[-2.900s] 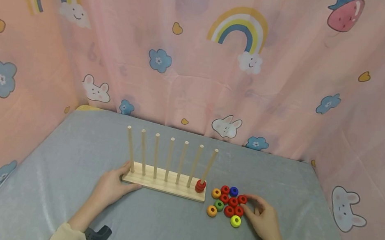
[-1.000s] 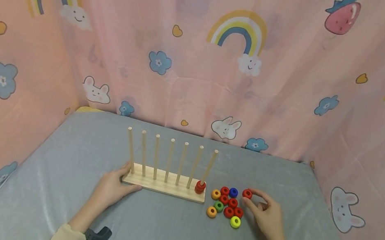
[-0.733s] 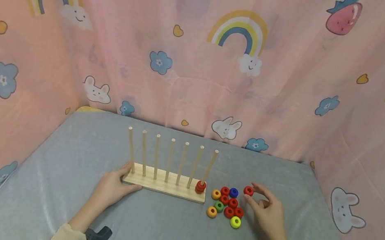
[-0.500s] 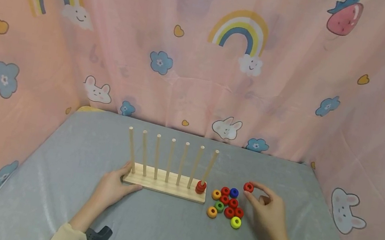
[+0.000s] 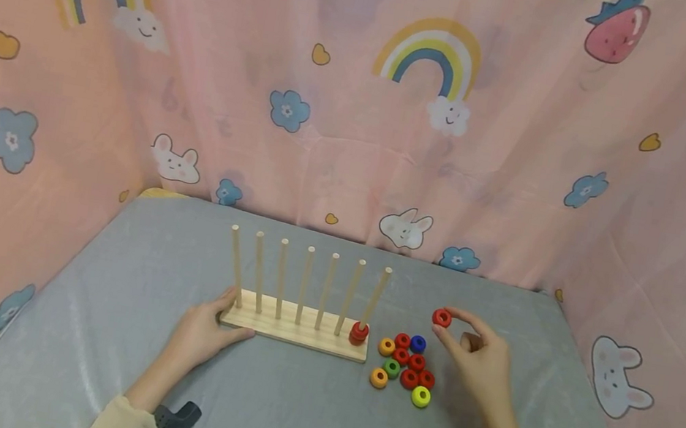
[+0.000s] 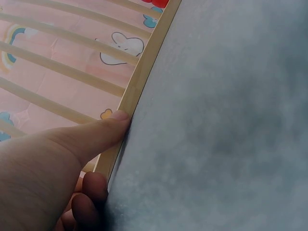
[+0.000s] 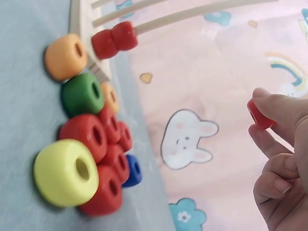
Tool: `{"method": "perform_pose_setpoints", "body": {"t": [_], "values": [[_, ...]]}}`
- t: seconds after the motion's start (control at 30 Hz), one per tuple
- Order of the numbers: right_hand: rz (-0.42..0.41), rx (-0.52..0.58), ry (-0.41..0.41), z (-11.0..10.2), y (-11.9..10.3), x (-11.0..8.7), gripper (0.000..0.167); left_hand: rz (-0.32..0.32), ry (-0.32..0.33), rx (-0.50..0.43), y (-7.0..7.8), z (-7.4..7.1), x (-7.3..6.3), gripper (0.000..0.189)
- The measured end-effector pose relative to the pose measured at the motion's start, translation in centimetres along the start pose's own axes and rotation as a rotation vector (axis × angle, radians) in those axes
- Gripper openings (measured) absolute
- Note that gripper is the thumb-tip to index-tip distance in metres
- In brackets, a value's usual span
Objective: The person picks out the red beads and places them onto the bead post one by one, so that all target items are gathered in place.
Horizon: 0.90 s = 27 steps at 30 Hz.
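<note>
My right hand (image 5: pixel 483 364) pinches a red bead (image 5: pixel 442 318) between thumb and index finger, raised above the far right of the bead pile; the right wrist view shows the same red bead (image 7: pixel 260 115) side-on. A wooden peg rack (image 5: pixel 292 330) with a row of upright pegs stands on the table, two red beads (image 7: pixel 114 39) stacked on its rightmost peg. My left hand (image 5: pixel 201 333) grips the rack's left end. In the left wrist view, the thumb (image 6: pixel 103 134) lies along the rack's edge, and other fingers curl by its end.
Loose beads lie between the rack and my right hand: several red (image 5: pixel 409 379), two orange (image 5: pixel 379 378), a green (image 5: pixel 391 368), a blue (image 5: pixel 418 344) and a yellow bead (image 5: pixel 421 396). A grey cloth covers the table (image 5: pixel 287 413). Pink printed curtains (image 5: pixel 336 169) enclose it.
My right hand has taken a red bead from the pile's right side, lifted it and carried it slightly left. The left hand keeps its grip on the rack.
</note>
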State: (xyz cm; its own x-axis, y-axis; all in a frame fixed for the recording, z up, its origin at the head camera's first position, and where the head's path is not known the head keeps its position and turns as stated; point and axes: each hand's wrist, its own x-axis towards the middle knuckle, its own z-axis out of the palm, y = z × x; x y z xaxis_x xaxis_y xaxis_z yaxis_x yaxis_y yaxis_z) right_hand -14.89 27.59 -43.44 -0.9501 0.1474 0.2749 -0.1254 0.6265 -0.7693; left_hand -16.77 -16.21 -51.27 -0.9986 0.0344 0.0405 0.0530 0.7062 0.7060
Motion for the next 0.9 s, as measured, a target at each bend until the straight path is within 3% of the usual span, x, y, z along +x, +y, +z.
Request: {"method": "perform_pose_setpoints", "body": {"t": [0.23,0.47,0.9], "values": [[-0.043,0.033,0.006,0.1,-1.5,0.5,0.044,-0.008,0.0,-0.002,0.0,0.0,0.0,0.092],[-0.073,0.039,0.04,0.5,-2.5,1.0,0.034,-0.012,0.002,0.0,0.0,0.0,0.0,0.092],[-0.14,0.098,0.082,1.1,-4.1,1.7,0.033,0.002,0.01,0.008,-0.1,0.1,0.2,0.091]]}}
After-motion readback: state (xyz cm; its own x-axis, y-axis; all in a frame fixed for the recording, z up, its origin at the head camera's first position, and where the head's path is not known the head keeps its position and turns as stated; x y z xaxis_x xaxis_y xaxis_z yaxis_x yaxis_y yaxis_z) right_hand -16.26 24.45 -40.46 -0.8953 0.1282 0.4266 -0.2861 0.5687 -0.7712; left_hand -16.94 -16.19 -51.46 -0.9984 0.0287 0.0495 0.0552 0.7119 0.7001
